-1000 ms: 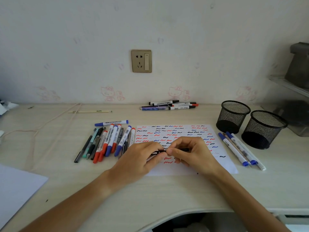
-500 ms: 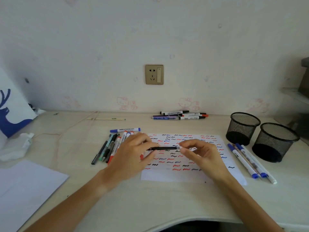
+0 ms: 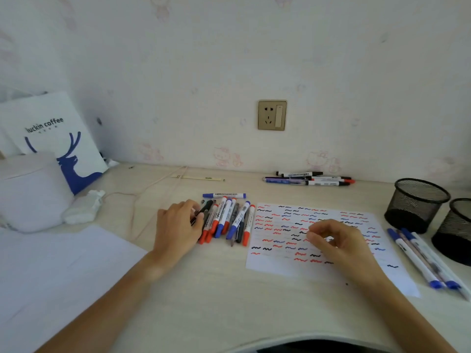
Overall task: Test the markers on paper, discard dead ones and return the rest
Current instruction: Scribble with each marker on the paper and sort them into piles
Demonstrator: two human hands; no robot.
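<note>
My left hand [image 3: 175, 228] grips a black marker [image 3: 207, 207] at the left side of a pile of red, blue and black markers [image 3: 230, 217] lying on the desk. The test paper [image 3: 277, 267], covered with red, blue and black squiggles, lies to the right of the pile. Above the paper my right hand [image 3: 336, 240] hovers with its fingers loosely curled and nothing in them. A single blue marker [image 3: 224, 195] lies crosswise behind the pile.
Two black mesh cups [image 3: 415, 205] [image 3: 456, 233] stand at the right, with three blue-tipped markers [image 3: 420, 258] beside them. More markers [image 3: 311, 178] lie by the wall. A coffee bag [image 3: 51, 138], a crumpled tissue [image 3: 84, 207], a cord [image 3: 132, 200] and a white sheet [image 3: 51, 271] occupy the left.
Both hands held the black marker over the paper. My right hand let go, and my left hand carried the marker left to the pile. The view swung left.
</note>
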